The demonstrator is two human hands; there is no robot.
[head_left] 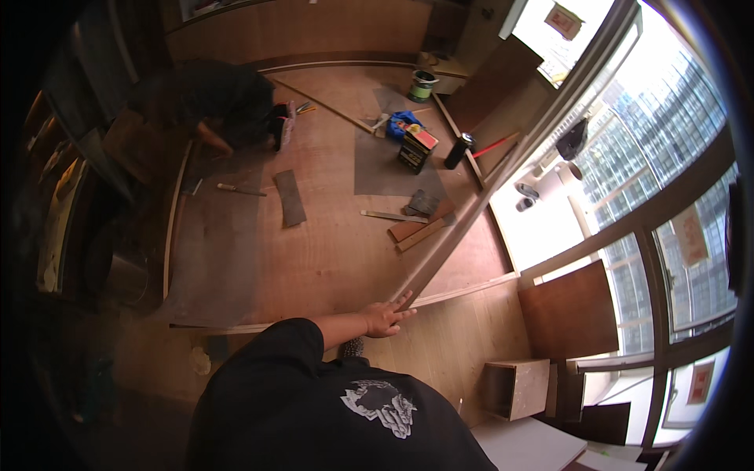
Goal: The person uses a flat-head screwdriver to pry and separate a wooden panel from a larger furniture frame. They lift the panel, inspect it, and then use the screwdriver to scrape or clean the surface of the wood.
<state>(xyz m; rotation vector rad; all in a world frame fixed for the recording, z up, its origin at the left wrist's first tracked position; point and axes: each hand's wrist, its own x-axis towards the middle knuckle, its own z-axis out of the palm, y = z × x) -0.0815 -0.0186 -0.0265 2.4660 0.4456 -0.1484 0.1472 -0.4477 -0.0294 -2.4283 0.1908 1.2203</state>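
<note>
A long strip is met at its near end by the left hand, whose fingers are spread along it; whether the grip is fully closed cannot be told. From the hand, the strip is seen slanting up toward the far right, across the edge of a wooden platform. The right hand is not shown.

Beyond the strip, short wooden slats are laid on the platform beside a dark folded piece. Farther off, a black-and-red box is flanked by a blue bundle on the left and a black canister on the right, with a green bucket placed behind. At far left, a crouching co-worker in dark clothing is seen, one arm lowered toward the platform. Tall windows are set along the right.
</note>
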